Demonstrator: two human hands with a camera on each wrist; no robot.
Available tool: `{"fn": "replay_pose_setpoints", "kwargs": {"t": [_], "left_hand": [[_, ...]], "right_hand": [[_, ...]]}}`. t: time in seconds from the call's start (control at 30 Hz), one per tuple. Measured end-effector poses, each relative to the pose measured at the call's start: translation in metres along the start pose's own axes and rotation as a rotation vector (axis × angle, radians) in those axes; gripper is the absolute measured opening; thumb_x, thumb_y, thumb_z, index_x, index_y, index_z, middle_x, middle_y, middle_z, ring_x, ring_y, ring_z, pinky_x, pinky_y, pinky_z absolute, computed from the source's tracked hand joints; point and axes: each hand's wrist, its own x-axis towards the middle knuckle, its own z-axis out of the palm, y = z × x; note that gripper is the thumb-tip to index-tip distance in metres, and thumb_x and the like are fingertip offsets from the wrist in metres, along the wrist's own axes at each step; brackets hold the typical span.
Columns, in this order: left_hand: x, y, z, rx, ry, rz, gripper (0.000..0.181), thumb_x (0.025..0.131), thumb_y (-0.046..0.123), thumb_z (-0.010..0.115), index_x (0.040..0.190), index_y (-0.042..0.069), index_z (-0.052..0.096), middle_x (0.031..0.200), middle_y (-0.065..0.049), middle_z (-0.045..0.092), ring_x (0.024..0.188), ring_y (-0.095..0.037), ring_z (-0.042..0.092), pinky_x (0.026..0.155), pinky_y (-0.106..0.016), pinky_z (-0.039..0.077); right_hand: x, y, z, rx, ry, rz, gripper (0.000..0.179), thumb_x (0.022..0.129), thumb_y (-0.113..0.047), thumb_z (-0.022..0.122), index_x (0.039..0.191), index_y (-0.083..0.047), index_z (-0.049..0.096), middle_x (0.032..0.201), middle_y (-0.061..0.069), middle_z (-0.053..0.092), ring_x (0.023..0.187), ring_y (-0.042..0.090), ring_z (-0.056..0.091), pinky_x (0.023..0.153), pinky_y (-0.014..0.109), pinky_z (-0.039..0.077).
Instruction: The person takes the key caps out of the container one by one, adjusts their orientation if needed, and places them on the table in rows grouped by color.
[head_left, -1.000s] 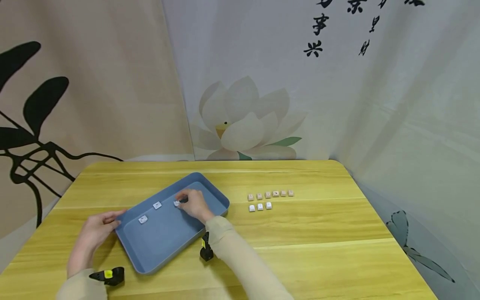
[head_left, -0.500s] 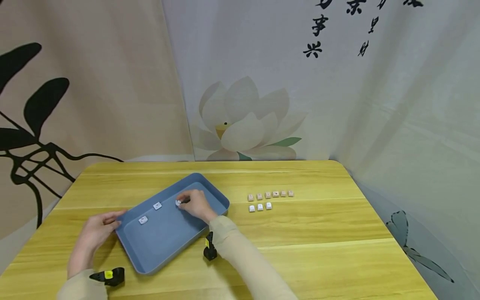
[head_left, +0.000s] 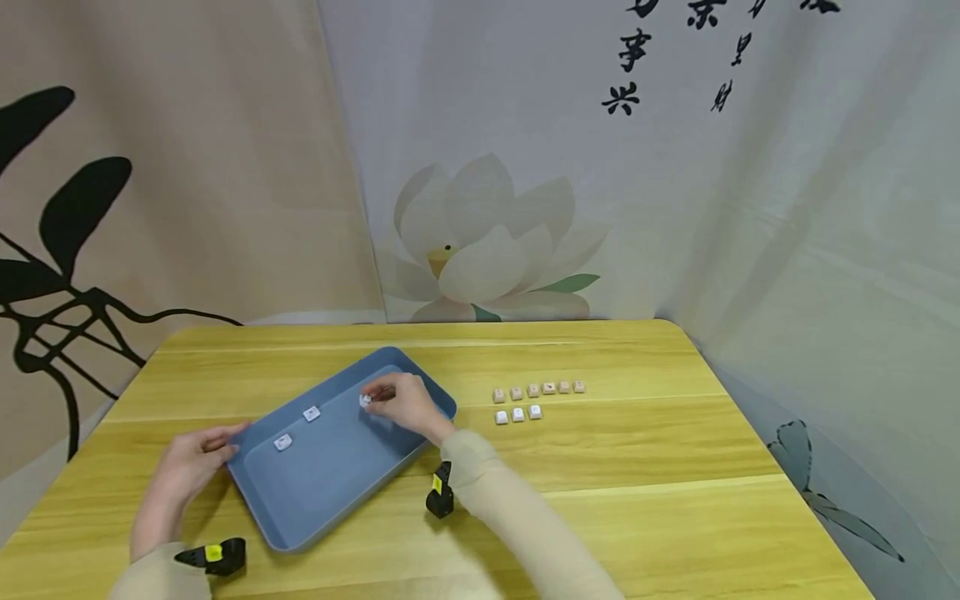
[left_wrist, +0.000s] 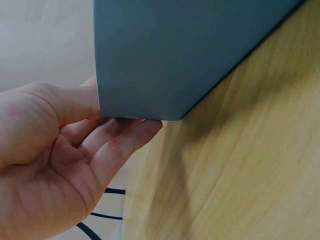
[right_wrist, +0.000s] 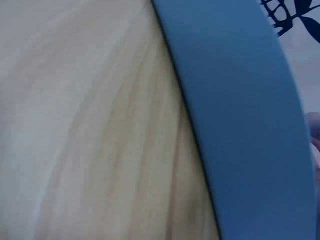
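A blue rectangular tray (head_left: 322, 479) lies at an angle on the table. My left hand (head_left: 186, 465) grips its left corner; in the left wrist view the thumb lies against the tray wall (left_wrist: 165, 55) and the fingers curl under its edge. Over the tray's far half my right hand (head_left: 408, 408) pinches a small white keycap (head_left: 365, 401) between thumb and fingers. Two more white keycaps, one farther (head_left: 311, 413) and one nearer (head_left: 282, 442), lie inside along the far-left side. Only a sliver of the right hand (right_wrist: 315, 130) shows past the tray wall in the right wrist view.
Right of the tray, a row of several beige keycaps (head_left: 533, 390) stands on the wooden table (head_left: 637, 500). A shorter row of three white keycaps (head_left: 517, 415) sits in front of it. Printed curtains (head_left: 480, 167) hang behind the table.
My right hand has lifted slightly and moved right, carrying the white keycap away from its earlier spot on the tray floor. The left hand keeps its grip on the tray corner.
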Motion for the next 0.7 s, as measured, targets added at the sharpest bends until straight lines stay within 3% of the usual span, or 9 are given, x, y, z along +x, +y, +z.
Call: {"fn": "replay_pose_setpoints", "kwargs": {"t": [0.27,0.47,0.7], "left_hand": [[0.000,-0.004,-0.001,-0.010,0.001,0.000,0.043,0.093,0.004,0.053,0.135,-0.005,0.047,0.136,-0.032,0.044,0.124,-0.049,0.045,0.082,-0.040,0.056],[-0.002,-0.001,-0.002,-0.001,0.003,0.015,0.042,0.094,0.003,0.051,0.135,-0.006,0.046,0.136,-0.032,0.043,0.126,-0.051,0.042,0.091,-0.049,0.051],[0.000,0.002,0.000,-0.004,0.002,0.011,0.042,0.094,0.001,0.050,0.135,-0.007,0.045,0.137,-0.033,0.042,0.126,-0.050,0.043,0.088,-0.045,0.053]], "right_hand": [[-0.007,-0.002,-0.008,-0.054,0.030,-0.064,0.020,0.089,-0.007,0.064,0.108,-0.006,0.071,0.106,0.006,0.068,0.089,0.009,0.064,0.072,0.012,0.050],[-0.006,-0.001,-0.002,-0.072,-0.029,-0.013,0.024,0.088,-0.007,0.065,0.112,-0.007,0.069,0.111,0.007,0.068,0.094,0.011,0.065,0.070,0.012,0.050],[0.005,-0.004,0.015,-0.147,-0.063,0.041,0.035,0.088,-0.013,0.067,0.123,-0.014,0.065,0.125,0.000,0.065,0.109,0.013,0.061,0.072,0.013,0.048]]}}
